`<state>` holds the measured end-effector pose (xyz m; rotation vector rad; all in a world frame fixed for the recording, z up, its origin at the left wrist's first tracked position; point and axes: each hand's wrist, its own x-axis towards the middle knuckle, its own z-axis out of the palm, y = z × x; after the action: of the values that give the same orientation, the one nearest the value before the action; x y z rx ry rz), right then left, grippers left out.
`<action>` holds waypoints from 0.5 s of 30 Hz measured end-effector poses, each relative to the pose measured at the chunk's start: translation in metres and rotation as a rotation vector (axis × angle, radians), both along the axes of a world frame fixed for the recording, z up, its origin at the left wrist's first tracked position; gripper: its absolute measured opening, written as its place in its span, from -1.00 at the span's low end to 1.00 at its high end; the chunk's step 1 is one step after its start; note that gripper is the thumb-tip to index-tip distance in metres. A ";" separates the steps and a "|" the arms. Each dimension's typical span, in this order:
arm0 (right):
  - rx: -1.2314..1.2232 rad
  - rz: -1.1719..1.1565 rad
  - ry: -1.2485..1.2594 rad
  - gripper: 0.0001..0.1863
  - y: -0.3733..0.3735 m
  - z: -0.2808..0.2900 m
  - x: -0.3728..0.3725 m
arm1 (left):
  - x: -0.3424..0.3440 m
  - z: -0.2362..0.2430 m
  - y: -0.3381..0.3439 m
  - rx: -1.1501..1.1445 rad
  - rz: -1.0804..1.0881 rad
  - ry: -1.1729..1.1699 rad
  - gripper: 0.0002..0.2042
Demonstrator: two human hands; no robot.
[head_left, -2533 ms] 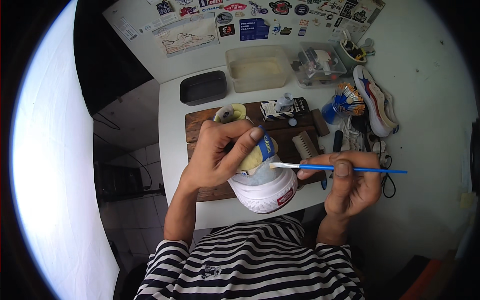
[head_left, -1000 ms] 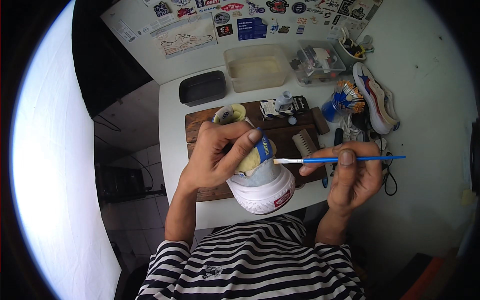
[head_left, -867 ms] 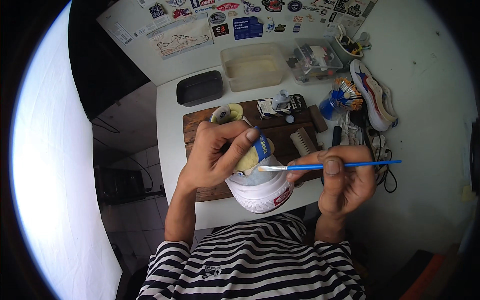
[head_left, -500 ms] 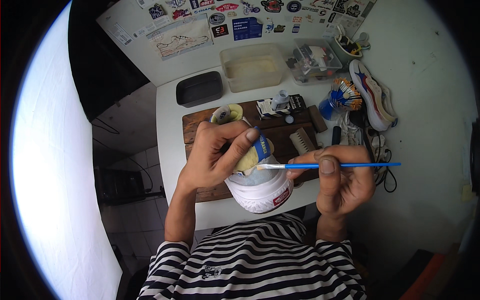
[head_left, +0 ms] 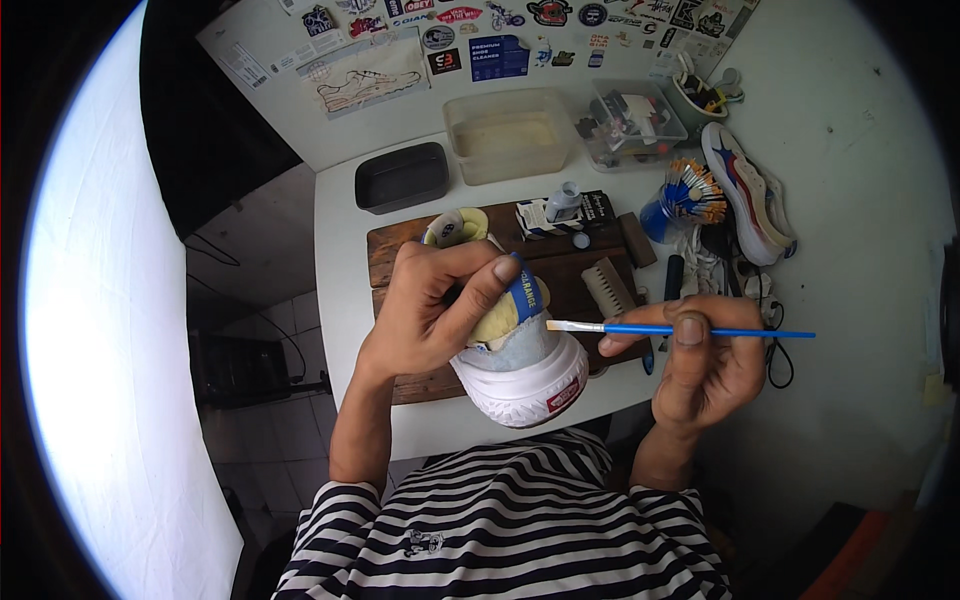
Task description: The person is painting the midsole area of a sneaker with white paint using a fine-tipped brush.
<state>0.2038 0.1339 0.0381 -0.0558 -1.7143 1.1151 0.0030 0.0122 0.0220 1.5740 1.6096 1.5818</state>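
The right hand (head_left: 695, 358) was curled in a light pinch, thumb against fingers, with hold of a thin paintbrush (head_left: 645, 329): blue handle, silvery collar, flat pale bristles. The left hand (head_left: 425, 310) was closed on the shoe (head_left: 522, 372), its thumb and fingers pinching beside a blue strip (head_left: 529, 290). The shoe lay heel toward the wearer, over the near side of a wooden board (head_left: 425, 387).

Just before, the bristles were over the middle of the grey heel; they had since slid to its right edge, while the left hand and shoe had barely shifted. That put the work at the heel's border; whether bristle and cloth touched could not be told.

The heel looked matt and fuzzy, the sole white and ridged, with 1 red tag. Beyond the shoe, 1 squat bottle (head_left: 564, 202) stood by a striped box (head_left: 540, 227), a round cap (head_left: 581, 241) nearby. Right of the shoe lay a stiff-bristled scrub brush (head_left: 608, 288); farther right, a jar (head_left: 657, 221) was packed with brushes.
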 end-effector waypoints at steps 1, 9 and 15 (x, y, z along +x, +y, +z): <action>-0.013 -0.044 -0.010 -0.82 -0.003 0.000 -0.001 | 0.000 0.000 -0.001 -0.011 0.006 -0.006 -0.66; -0.034 0.067 0.003 -0.90 0.004 -0.005 0.001 | 0.000 -0.001 0.000 0.004 0.010 -0.021 -0.67; -0.011 0.093 -0.022 -0.88 0.012 -0.005 -0.004 | -0.002 -0.003 -0.004 0.004 0.028 -0.014 -0.68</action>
<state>0.1999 0.1456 0.0333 0.0053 -1.7456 1.1965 0.0012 0.0079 0.0195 1.5456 1.6292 1.6076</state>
